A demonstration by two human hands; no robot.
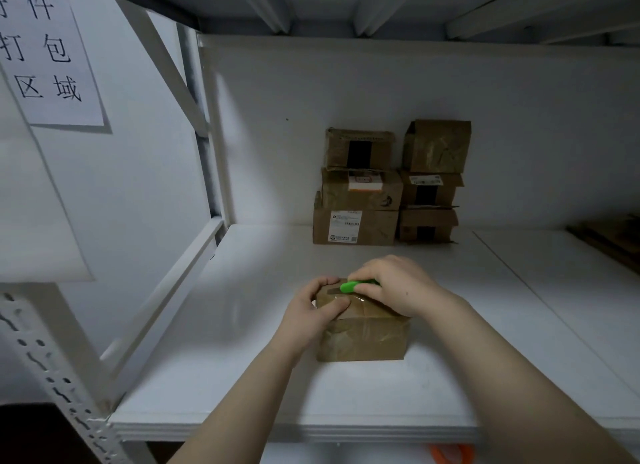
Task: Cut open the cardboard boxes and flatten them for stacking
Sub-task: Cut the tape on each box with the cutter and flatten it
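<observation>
- Small brown box [362, 339] on the white shelf [242, 377], about mid-width and toward the front edge; wrapped in glossy clear tape [360, 306], flaps all down.
- Left hand [311, 313] curled over the box's top left corner, thumb flat on the lid, fingers hooked over the far edge: gripping and steadying.
- Right hand [394, 287] closed round a green knife [356, 286], blade laid on the lid near the far edge, tip pointing left toward the left fingers.
- Step in hand, by judgement: first cut on this box, slitting the top tape. No flap raised, nothing flattened here yet.
- Next move, likely: a shallow draw along the seam, tip kept off the left fingertips lying close by; then the end seams, flaps out, sides pressed flat.
- Behind, against the back wall: a stack [360, 193] of six more boxes in two columns of three, all in box shape, so most of the task left to do.
- White shipping label [344, 225] with barcode and small print on the bottom left box; smaller labels on the middle box of each column. Too small to read; no brand legible.
- Paper sign [45, 55] on the left panel, in large Chinese characters: "件", "打包", "区域"; top line cut by the frame edge.
- Something orange under the shelf at the bottom edge, and a dark flat shape at the far right: not identifiable.
</observation>
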